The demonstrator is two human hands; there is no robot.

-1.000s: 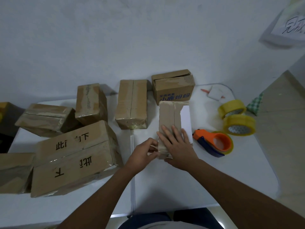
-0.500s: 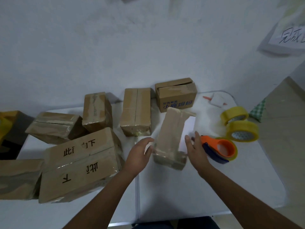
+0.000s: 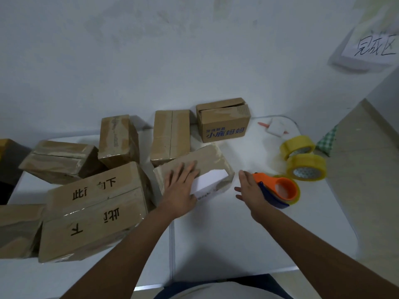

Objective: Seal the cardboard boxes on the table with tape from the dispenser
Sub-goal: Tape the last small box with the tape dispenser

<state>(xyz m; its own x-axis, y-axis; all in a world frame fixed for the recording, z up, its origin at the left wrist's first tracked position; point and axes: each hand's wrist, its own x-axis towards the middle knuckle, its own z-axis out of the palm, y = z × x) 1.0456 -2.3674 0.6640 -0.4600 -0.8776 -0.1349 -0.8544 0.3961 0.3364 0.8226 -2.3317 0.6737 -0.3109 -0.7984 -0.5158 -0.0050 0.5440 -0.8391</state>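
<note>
Nearest, the left hand (image 3: 180,186) lies flat with straight fingers on a small cardboard box (image 3: 194,169) at the middle of the white table (image 3: 237,244). Just right of it, the right hand (image 3: 248,188) is spread beside the orange tape dispenser (image 3: 278,190), gripping nothing. Left, a large printed box (image 3: 92,210) sits close. Farther right lie two yellow tape rolls (image 3: 305,167). Beyond, more boxes (image 3: 170,137) line the wall.
</note>
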